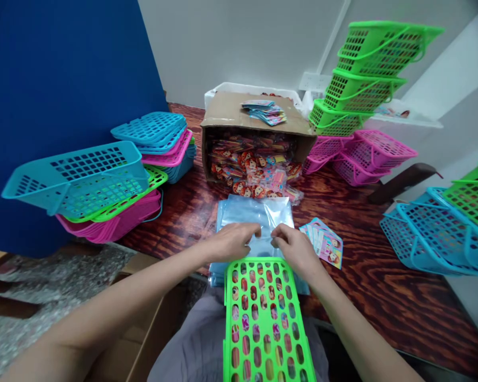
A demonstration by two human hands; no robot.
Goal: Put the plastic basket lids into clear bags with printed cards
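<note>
A stack of clear plastic bags (249,209) lies on the table in front of me. My left hand (236,241) is over its left side, fingers curled at the film of the top bag. Opposite it, my right hand (295,245) pinches the same bag with thumb and forefinger. Just below both hands, a green plastic basket (263,310) rests on my lap and the near part of the bags, its slotted face up. Colourful packets show through the slots. The exact grip of the fingertips on the film is hard to see.
An open cardboard box (258,114) of wrapped packets stands at the back. Printed cards (329,246) lie right of the bags. Blue baskets (99,175) and pink ones pile up at left. Green baskets (366,79), pink baskets (372,154) and blue baskets (434,233) stand at right.
</note>
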